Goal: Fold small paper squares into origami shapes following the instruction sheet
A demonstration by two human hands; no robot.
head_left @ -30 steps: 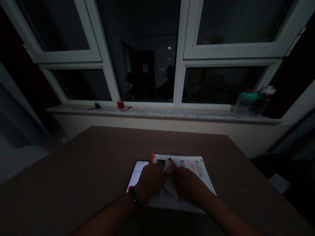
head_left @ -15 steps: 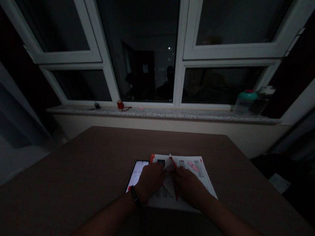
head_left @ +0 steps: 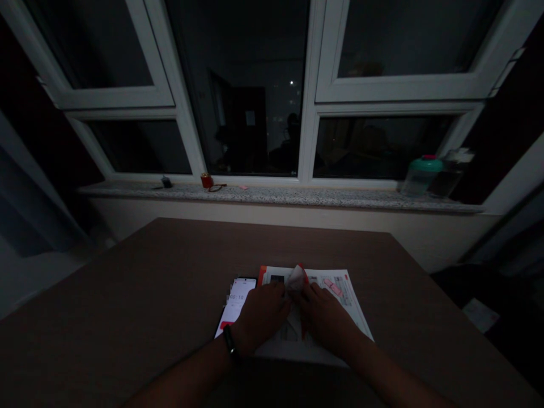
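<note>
Over a printed booklet (head_left: 357, 317) on the brown table, my two hands meet at a folded sheet of paper (head_left: 296, 277), white on one side and red on the other. My left hand (head_left: 266, 311), with a dark band at its wrist, grips the paper from the left with bent fingers. From the right, my right hand (head_left: 325, 314) pinches the same paper. Its upper corner sticks up between the hands, and the fingers hide much of its lower part. A lit phone (head_left: 238, 297) showing a timer lies beside my left hand, partly covered by it.
Beyond the table (head_left: 204, 243) runs a speckled stone windowsill (head_left: 272, 195). On it stand a small red jar (head_left: 207, 181), a small dark bottle (head_left: 166, 182), and a clear bottle with a teal lid (head_left: 425, 170) at the right.
The paper's upper part has opened out and stands up more, showing more white and a red edge. Both hands have shifted only slightly around it.
</note>
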